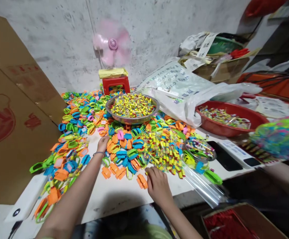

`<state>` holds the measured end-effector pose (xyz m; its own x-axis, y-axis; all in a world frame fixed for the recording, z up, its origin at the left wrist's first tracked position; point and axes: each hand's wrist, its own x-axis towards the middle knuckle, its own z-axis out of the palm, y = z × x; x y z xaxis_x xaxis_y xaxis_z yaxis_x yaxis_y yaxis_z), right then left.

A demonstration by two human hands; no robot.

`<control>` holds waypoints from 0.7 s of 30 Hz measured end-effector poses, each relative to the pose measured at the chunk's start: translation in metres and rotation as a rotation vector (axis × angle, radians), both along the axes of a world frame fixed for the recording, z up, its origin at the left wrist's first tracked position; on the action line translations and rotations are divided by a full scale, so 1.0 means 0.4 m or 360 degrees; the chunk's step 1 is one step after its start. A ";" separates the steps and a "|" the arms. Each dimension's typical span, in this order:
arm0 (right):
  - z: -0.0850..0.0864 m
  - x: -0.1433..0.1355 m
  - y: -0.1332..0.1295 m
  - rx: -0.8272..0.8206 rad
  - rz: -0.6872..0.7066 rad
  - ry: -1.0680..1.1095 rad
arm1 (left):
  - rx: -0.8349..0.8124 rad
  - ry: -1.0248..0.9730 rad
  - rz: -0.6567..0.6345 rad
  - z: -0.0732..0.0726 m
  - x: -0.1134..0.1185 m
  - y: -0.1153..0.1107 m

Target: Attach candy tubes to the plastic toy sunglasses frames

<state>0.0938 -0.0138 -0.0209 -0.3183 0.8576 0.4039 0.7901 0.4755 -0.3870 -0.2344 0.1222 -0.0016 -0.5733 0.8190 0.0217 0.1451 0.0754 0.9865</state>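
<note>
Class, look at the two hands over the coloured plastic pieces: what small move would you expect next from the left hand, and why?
Probably closing the fingers on one piece: the left hand is stretched out with fingertips on the heap of coloured clips, while the right hand rests by an orange clip.

Your hands over clips (124,154) in orange, blue, green, pink. Yellow pieces with red-green flecks fill silver bowl (114,114). Red basin (257,118), red stool (116,83), pink fan (112,43). Brown carton (7,109), red print. White table (117,192).
</note>
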 end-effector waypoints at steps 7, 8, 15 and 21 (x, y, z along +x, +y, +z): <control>-0.011 0.003 0.004 0.0009 0.0005 -0.0015 | 0.0225 -0.0187 -0.0050 0.034 0.035 -0.030; -0.011 0.003 0.004 0.0016 0.0001 -0.0015 | 0.0254 -0.0173 -0.0102 0.048 0.042 -0.035; 0.001 0.000 0.000 0.0025 -0.0016 -0.0037 | 0.0320 0.0037 -0.0636 0.123 0.074 -0.092; 0.002 -0.001 -0.001 0.0038 -0.0002 -0.0027 | 0.0250 0.0295 -0.0428 0.056 0.009 -0.176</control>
<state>0.0932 -0.0143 -0.0202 -0.3240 0.8484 0.4186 0.7970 0.4832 -0.3623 -0.2306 0.0518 0.0206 -0.3126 0.9184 0.2425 0.3165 -0.1399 0.9382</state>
